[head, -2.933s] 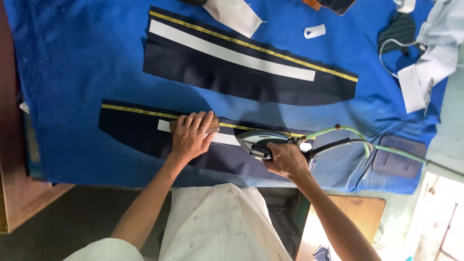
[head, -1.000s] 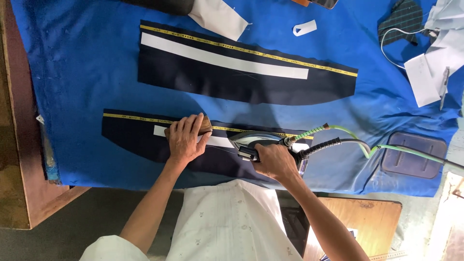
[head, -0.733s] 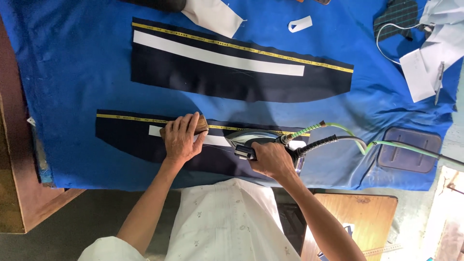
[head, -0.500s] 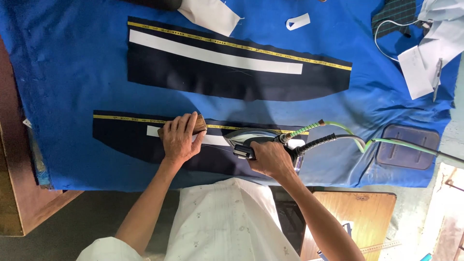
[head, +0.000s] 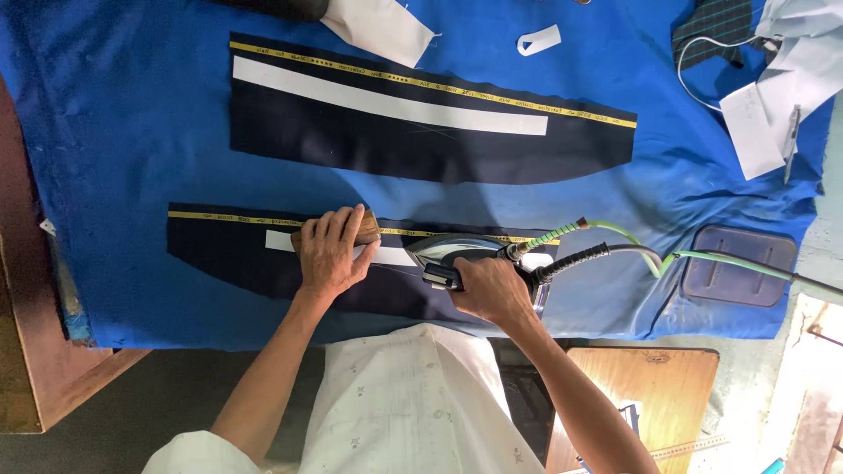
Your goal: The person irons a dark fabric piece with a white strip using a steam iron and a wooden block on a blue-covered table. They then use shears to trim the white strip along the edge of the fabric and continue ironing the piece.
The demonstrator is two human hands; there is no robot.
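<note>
Two dark cloth pieces (head: 421, 132) lie on the blue tabletop (head: 114, 132). Right hand (head: 492, 290) grips one iron (head: 461, 254); left hand (head: 334, 250) presses a wooden block (head: 364, 230).

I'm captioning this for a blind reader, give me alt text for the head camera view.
A person presses a navy fabric panel on a blue-covered table, right hand gripping a steam iron, left hand pressing a wooden block on the panel's white strip. A second navy panel lies beyond.
</note>
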